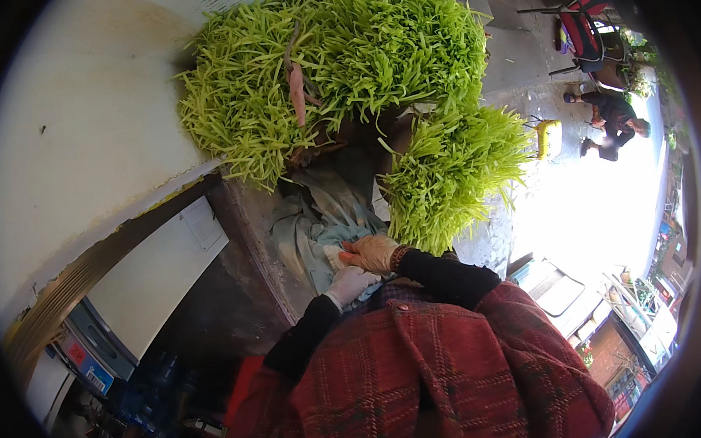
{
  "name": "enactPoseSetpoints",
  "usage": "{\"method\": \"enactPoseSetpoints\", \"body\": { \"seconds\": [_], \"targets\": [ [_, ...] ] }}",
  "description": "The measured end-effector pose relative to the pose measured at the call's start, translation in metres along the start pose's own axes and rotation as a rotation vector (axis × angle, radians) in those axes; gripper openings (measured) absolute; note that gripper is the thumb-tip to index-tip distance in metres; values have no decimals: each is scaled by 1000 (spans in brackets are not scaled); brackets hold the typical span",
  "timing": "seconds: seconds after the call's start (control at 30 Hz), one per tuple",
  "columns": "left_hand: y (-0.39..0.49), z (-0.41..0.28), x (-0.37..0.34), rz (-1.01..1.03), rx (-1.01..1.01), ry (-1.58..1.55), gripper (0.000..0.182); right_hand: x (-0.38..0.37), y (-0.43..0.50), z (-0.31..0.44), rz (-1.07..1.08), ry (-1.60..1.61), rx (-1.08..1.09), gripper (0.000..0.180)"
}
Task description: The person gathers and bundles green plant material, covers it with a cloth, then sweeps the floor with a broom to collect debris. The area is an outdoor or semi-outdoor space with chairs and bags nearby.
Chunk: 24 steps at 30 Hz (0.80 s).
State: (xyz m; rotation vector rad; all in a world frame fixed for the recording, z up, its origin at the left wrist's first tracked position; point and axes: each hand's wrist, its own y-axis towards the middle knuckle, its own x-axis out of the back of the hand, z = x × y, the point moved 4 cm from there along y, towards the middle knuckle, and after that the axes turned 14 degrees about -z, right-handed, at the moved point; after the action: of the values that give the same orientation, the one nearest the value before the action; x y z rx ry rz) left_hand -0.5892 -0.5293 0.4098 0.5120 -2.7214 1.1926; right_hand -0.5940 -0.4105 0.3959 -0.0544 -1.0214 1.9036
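My left hand point(350, 285) wears a whitish glove, its fingers curled against the underside of my right hand point(375, 253). The right hand is gloved too, with orange fingertips and a beaded bracelet point(399, 256) at its wrist. Its fingers lie over a pale patch point(332, 256) on the rumpled grey-green cloth point(304, 226) before me. What the fingers grip is hidden. Just beyond my right hand stands a dense bundle of yellow-green leafy shoots point(453, 180). A larger mass of the same shoots point(402, 49) lies farther off, with a long pinkish piece point(297, 96) on top.
A pale worn panel point(91, 95) with a chipped edge borders the left side. Below it are a white box-like surface point(161, 272) and dark clutter. To the right are a yellow stool point(549, 138), a seated person point(610, 117) and a red-and-black chair point(587, 31).
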Motion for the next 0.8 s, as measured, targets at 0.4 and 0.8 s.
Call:
{"method": "enactPoseSetpoints", "body": {
  "seconds": [0.4,0.8],
  "targets": [
    [60,15,290,-1218,150,-367,24,-96,-84,-75,-125,-133,258,26],
    [158,10,359,-764,315,375,38,-58,-40,-50,-108,228,-20,32]
  ]
}}
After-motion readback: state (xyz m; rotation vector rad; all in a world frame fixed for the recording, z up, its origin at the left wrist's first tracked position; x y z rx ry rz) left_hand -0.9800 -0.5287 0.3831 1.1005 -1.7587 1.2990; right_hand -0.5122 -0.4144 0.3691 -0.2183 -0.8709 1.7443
